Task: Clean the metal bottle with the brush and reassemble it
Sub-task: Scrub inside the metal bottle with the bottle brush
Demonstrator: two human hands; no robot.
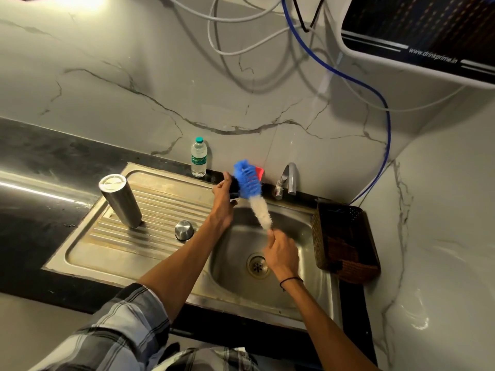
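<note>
Grey veined marble wall (134, 76) behind, hung with looping white and blue hoses (385, 108) from a water purifier (417, 36) at upper right. Below, a dark countertop (32, 162) set with a stainless steel sink (308, 298), ribbed drainboard (150, 215) to the left of the basin. Brown woven basket (345, 242) on the right rim, just beside the basin. Chrome tap (289, 180) at the back edge, spout toward the basin. Clear plastic water bottle (198, 158) with green cap upright against the wall.

Metal bottle (120, 200) standing mouth-down on the drainboard, long axis upright though leaning in this wide view, base uppermost. Round metal cap (184, 229) just to its right, near but apart, resting on the ribs.

Bottle brush (251, 194) held over the back of the basin, long axis slanting from lower right up to upper left, blue bristles at the top end, white below. Right hand (282, 254) pinching the thin handle at the lower end. Left hand (223, 194) curled round a small dark object (235, 187), hard to identify, pressed against the blue bristles. Small red item (259, 172) behind the brush, mostly hidden.
</note>
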